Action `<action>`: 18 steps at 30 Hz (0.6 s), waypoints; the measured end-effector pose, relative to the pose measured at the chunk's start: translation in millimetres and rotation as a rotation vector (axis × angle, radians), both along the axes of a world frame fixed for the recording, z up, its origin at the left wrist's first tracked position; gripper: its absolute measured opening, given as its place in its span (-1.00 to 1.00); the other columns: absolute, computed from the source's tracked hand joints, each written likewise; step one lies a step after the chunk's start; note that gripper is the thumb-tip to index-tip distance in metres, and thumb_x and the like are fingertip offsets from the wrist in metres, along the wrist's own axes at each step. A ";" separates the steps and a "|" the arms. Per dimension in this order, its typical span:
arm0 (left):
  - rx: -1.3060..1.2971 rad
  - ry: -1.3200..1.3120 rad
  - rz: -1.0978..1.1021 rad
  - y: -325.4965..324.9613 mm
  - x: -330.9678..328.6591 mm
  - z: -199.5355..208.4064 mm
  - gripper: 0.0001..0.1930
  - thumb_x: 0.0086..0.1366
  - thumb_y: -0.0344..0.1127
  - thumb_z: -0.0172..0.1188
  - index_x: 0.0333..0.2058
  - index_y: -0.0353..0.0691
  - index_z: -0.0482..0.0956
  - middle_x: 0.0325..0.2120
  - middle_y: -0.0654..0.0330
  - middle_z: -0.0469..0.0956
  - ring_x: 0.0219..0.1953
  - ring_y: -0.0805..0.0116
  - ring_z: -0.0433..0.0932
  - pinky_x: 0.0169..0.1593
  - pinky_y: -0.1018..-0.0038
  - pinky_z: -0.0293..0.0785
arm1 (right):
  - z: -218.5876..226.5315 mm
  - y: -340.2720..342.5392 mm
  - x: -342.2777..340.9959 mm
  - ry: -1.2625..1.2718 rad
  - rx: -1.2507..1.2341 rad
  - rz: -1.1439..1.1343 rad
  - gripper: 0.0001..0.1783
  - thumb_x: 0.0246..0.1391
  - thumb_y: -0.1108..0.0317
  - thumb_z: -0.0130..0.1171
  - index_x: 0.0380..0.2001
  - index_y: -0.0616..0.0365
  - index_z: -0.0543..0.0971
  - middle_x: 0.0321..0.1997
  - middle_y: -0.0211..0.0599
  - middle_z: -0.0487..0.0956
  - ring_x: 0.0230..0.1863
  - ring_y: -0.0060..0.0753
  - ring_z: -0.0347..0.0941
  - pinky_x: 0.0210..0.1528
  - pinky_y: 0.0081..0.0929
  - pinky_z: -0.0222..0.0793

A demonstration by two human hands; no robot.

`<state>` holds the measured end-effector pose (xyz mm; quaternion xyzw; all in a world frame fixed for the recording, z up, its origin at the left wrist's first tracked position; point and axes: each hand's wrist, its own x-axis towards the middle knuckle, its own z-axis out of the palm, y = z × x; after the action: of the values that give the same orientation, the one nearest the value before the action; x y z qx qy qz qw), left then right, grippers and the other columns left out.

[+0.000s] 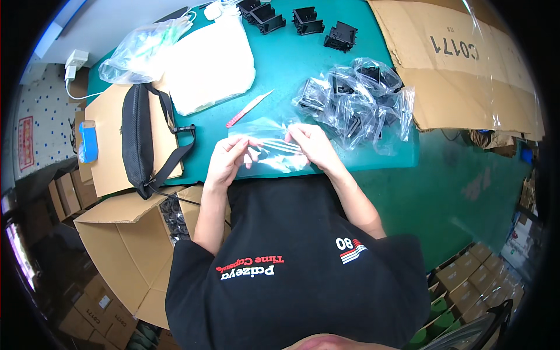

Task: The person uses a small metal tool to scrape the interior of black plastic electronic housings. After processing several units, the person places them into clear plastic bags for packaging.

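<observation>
Over the front edge of the green table I hold a transparent plastic bag [274, 153] stretched between both hands. My left hand [232, 158] pinches its left side between thumb and fingers. The fingers of my right hand [315, 146] are closed on the upper right part of the bag. Just beyond the bag lies a slim pointed tool [249, 109], pale with a red end. To the right of my right hand is a heap of black plastic parts in transparent bags [353, 102].
Several bare black plastic parts [307, 21] stand along the far edge. At the left are a white padded sheet [213, 64], a bulging plastic bag [143, 52] and a black waist bag [138, 140] on cardboard. An open carton [119, 227] stands below; a cardboard sheet [461, 76] is at right.
</observation>
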<state>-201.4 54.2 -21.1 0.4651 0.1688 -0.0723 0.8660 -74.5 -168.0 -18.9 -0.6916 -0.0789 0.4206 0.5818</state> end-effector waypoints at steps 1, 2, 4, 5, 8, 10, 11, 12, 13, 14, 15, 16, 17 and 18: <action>0.030 0.014 -0.016 0.8 1.5 10.5 -0.71 0.50 -0.29 0.12 -0.14 -0.45 0.68 -0.35 0.08 0.72 -0.52 0.49 0.60 -0.41 0.63 0.50 | -4.4 -0.5 -1.4 -0.017 -0.005 0.018 -0.57 0.38 0.07 0.06 -0.41 0.18 0.66 -0.71 -0.53 0.43 -0.72 -0.66 0.41 -0.66 -0.61 0.28; 0.060 0.029 -0.032 2.0 2.2 21.3 -0.70 0.50 -0.29 0.10 -0.15 -0.46 0.68 -0.33 0.05 0.72 -0.55 0.49 0.59 -0.42 0.63 0.50 | -7.4 -1.1 -3.0 -0.034 -0.011 0.035 -0.56 0.37 0.07 0.07 -0.42 0.18 0.67 -0.72 -0.54 0.42 -0.72 -0.67 0.41 -0.67 -0.60 0.28; 0.157 0.062 -0.032 8.4 -1.9 25.1 -0.71 0.50 -0.31 0.11 -0.16 -0.48 0.69 -0.24 -0.03 0.74 -0.57 0.52 0.56 -0.44 0.63 0.49 | -4.3 -0.6 -0.4 -0.013 -0.032 0.085 -0.61 0.33 0.08 0.15 -0.32 0.22 0.67 -0.66 -0.46 0.48 -0.64 -0.62 0.45 -0.58 -0.51 0.37; 0.207 0.045 0.008 12.5 -5.8 23.3 -0.73 0.49 -0.33 0.13 -0.17 -0.46 0.69 -0.24 -0.01 0.74 -0.55 0.52 0.58 -0.42 0.62 0.51 | -1.6 1.6 -2.7 -0.172 -0.073 0.015 -0.66 0.30 0.13 0.19 -0.26 0.23 0.66 -0.59 -0.41 0.49 -0.57 -0.57 0.47 -0.51 -0.49 0.39; 0.335 -0.017 0.209 13.1 -10.5 23.8 -0.86 0.40 -0.42 0.25 -0.29 -0.38 0.69 -0.31 0.08 0.72 -0.50 0.57 0.58 -0.41 0.63 0.49 | -8.7 12.9 -17.4 -0.736 -0.104 -0.227 -0.57 0.13 0.33 0.36 0.04 0.22 0.55 -0.24 -0.19 0.48 -0.28 -0.32 0.48 -0.23 -0.35 0.45; 0.539 -0.024 0.268 4.6 -11.5 26.9 -0.90 0.35 -0.45 0.32 -0.34 -0.36 0.66 -0.36 0.14 0.70 -0.49 0.61 0.55 -0.42 0.64 0.45 | 0.2 16.2 -24.5 -1.019 -0.050 -0.234 -0.54 0.04 0.35 0.43 -0.01 0.19 0.51 -0.19 -0.21 0.43 -0.28 -0.29 0.44 -0.21 -0.32 0.44; 0.638 -0.029 0.292 -1.6 -8.9 28.5 -0.90 0.32 -0.46 0.35 -0.37 -0.35 0.65 -0.39 0.17 0.68 -0.49 0.63 0.54 -0.42 0.65 0.43 | 9.7 16.3 -31.5 -1.032 0.010 -0.197 -0.55 0.02 0.34 0.45 -0.06 0.19 0.50 -0.18 -0.21 0.43 -0.30 -0.29 0.43 -0.22 -0.31 0.44; 0.731 0.075 0.254 -15.2 -0.5 40.6 -0.86 0.24 -0.47 0.43 -0.42 -0.33 0.61 -0.44 0.24 0.63 -0.50 0.66 0.50 -0.42 0.66 0.40 | 23.2 20.4 -39.4 -0.860 0.070 -0.151 -0.54 -0.02 0.30 0.50 -0.13 0.18 0.50 -0.20 -0.22 0.43 -0.31 -0.34 0.43 -0.25 -0.32 0.44; 0.787 -0.012 0.247 -27.8 2.6 36.8 -0.85 0.21 -0.46 0.44 -0.41 -0.33 0.61 -0.46 0.23 0.59 -0.49 0.56 0.52 -0.40 0.57 0.43 | 27.0 24.3 -44.7 -0.711 0.138 -0.101 -0.53 -0.01 0.25 0.51 -0.11 0.17 0.50 -0.18 -0.22 0.43 -0.34 -0.38 0.43 -0.30 -0.37 0.42; 0.907 -0.104 0.205 -37.9 6.9 33.0 -0.85 0.19 -0.47 0.45 -0.37 -0.33 0.62 -0.42 0.24 0.60 -0.45 0.56 0.52 -0.38 0.55 0.44 | 31.1 29.7 -44.7 -0.579 0.169 -0.056 -0.58 0.01 0.30 0.49 -0.15 0.19 0.51 -0.21 -0.27 0.46 -0.30 -0.48 0.45 -0.28 -0.45 0.42; 1.029 -0.195 0.165 -45.3 10.7 30.0 -0.83 0.16 -0.49 0.46 -0.34 -0.34 0.62 -0.38 0.26 0.60 -0.42 0.55 0.51 -0.36 0.53 0.45 | 32.7 33.6 -42.4 -0.446 0.202 -0.009 -0.64 0.04 0.34 0.46 -0.18 0.21 0.52 -0.23 -0.31 0.49 -0.27 -0.59 0.46 -0.26 -0.54 0.41; 1.097 -0.270 0.122 -49.7 16.2 27.9 -0.78 0.07 -0.52 0.48 -0.31 -0.36 0.62 -0.39 0.24 0.59 -0.40 0.48 0.53 -0.31 0.48 0.48 | 23.8 33.9 -37.3 -0.433 0.203 0.010 -0.67 0.07 0.31 0.44 -0.22 0.21 0.53 -0.29 -0.32 0.50 -0.32 -0.55 0.46 -0.31 -0.51 0.42; 1.070 -0.255 0.106 -52.0 17.4 27.6 -0.76 0.03 -0.53 0.48 -0.33 -0.38 0.62 -0.38 0.25 0.58 -0.37 0.51 0.53 -0.30 0.53 0.45 | 8.2 33.9 -31.4 -0.420 0.205 0.029 -0.70 0.10 0.28 0.42 -0.26 0.21 0.54 -0.34 -0.33 0.50 -0.36 -0.52 0.47 -0.36 -0.49 0.42; 0.979 -0.190 0.022 -48.2 17.3 30.5 -0.81 0.08 -0.53 0.46 -0.35 -0.38 0.62 -0.36 0.25 0.58 -0.36 0.53 0.53 -0.29 0.54 0.45 | 5.1 35.7 -25.1 -0.407 0.208 0.050 -0.71 0.13 0.25 0.40 -0.30 0.21 0.54 -0.39 -0.34 0.51 -0.41 -0.49 0.47 -0.41 -0.47 0.43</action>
<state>-184.1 6.1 9.5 0.8198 0.1082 0.0672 0.5583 -99.6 -132.3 -13.8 -0.6964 -0.2546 0.2761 0.6114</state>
